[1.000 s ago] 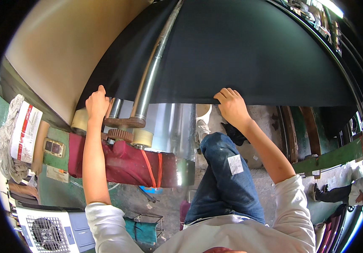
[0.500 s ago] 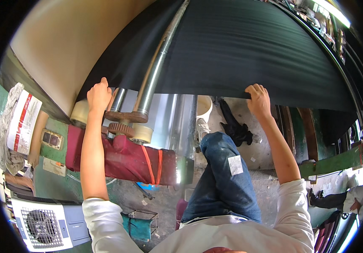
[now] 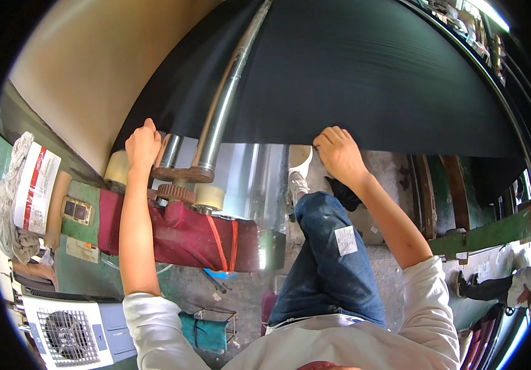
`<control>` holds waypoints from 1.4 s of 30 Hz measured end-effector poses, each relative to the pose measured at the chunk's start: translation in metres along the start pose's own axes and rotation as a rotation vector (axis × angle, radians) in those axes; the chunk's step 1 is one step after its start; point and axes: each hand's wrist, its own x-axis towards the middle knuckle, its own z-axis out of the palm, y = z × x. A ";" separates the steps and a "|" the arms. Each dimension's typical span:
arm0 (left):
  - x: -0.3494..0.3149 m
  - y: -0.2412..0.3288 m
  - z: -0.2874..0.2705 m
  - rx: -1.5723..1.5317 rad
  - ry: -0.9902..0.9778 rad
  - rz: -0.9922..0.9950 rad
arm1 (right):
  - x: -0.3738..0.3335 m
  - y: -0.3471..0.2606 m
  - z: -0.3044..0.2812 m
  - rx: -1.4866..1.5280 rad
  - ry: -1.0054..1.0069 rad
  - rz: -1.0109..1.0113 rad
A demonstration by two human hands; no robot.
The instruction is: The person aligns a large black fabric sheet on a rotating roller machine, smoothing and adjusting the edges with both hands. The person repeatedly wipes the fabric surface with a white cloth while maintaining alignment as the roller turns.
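Left hand (image 3: pixel 142 148) and right hand (image 3: pixel 342 155), fingers (image 3: pixel 334 134) partly hidden, closed on black sheet (image 3: pixel 345 74), far end cut off

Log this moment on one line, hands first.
left hand: curled at black sheet edge | right hand: gripping near edge | metal bar: visible across sheet

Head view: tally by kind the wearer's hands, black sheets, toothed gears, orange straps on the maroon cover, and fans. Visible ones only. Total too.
Wearer's hands: 2 (left hand, right hand)
Black sheet: 1
Toothed gear: 1
Orange straps on the maroon cover: 2
Fan: 1
Total: 7
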 end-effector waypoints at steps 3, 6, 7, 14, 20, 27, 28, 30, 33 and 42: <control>0.000 0.000 -0.001 -0.002 -0.020 -0.021 | -0.002 0.012 -0.002 -0.101 -0.007 0.178; -0.001 0.001 -0.002 -0.016 -0.031 -0.029 | -0.010 0.034 -0.012 -0.223 0.037 0.251; -0.001 0.001 -0.001 -0.019 -0.027 -0.029 | -0.014 0.042 -0.016 -0.245 0.032 0.281; -0.001 -0.003 0.003 -0.008 -0.009 -0.031 | -0.025 0.054 -0.034 -0.181 0.036 0.238; 0.001 -0.001 0.003 0.003 0.017 -0.015 | -0.021 -0.003 -0.020 -0.117 0.030 0.013; 0.000 -0.004 -0.001 0.005 0.006 -0.001 | -0.007 -0.018 -0.007 -0.046 -0.010 -0.062; 0.001 -0.005 0.000 0.006 0.011 0.003 | -0.004 -0.014 -0.006 -0.055 0.027 -0.065; 0.000 -0.003 0.000 0.006 0.018 0.004 | -0.002 0.000 -0.003 -0.056 0.089 -0.053; -0.001 0.002 -0.002 0.003 0.026 0.004 | -0.009 0.026 -0.009 -0.185 0.045 0.144; 0.000 0.001 0.002 -0.003 0.035 0.008 | -0.042 0.059 -0.028 -0.226 -0.001 0.184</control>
